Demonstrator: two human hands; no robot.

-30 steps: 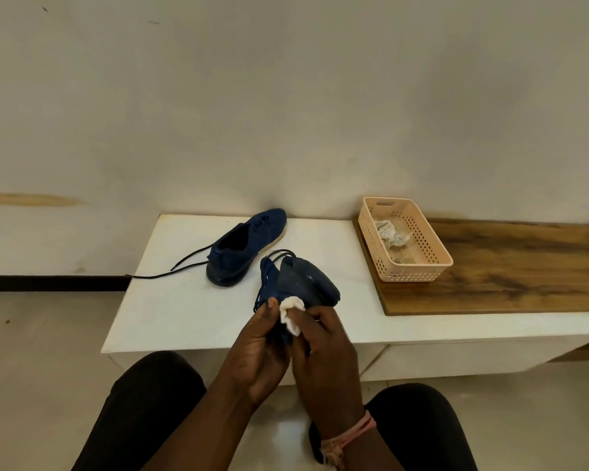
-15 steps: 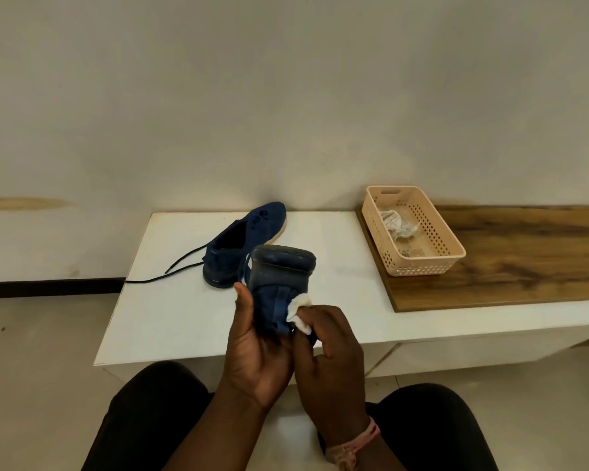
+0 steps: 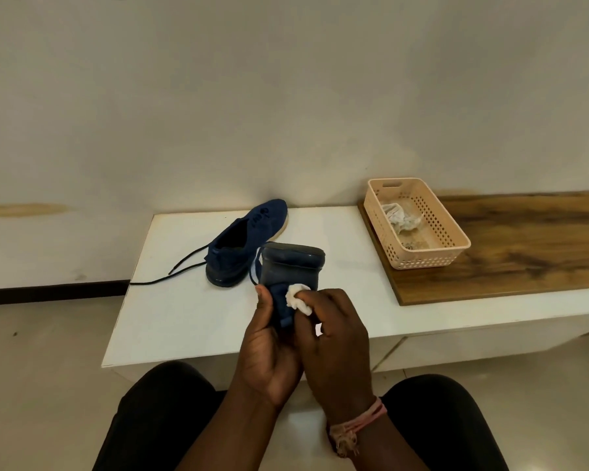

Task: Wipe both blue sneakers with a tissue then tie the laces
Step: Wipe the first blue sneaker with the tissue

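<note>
One blue sneaker [image 3: 291, 270] is held up on end above the white bench's front edge, its sole facing away from me. My left hand [image 3: 266, 348] grips it from the left with the thumb up its side. My right hand [image 3: 334, 341] pinches a crumpled white tissue [image 3: 298, 297] against the sneaker's upper. The other blue sneaker [image 3: 242, 246] lies on the white bench [image 3: 184, 300] behind it, with dark laces [image 3: 181, 270] trailing loose to the left.
A beige perforated basket [image 3: 422, 256] holding crumpled used tissues [image 3: 400, 217] stands on a wooden board [image 3: 524, 243] at the right. The wall runs close behind the bench. My knees in black trousers sit below the bench's front edge.
The held sneaker was turned from lying sideways to standing on end. My right hand with the tissue has shifted slightly across its upper.
</note>
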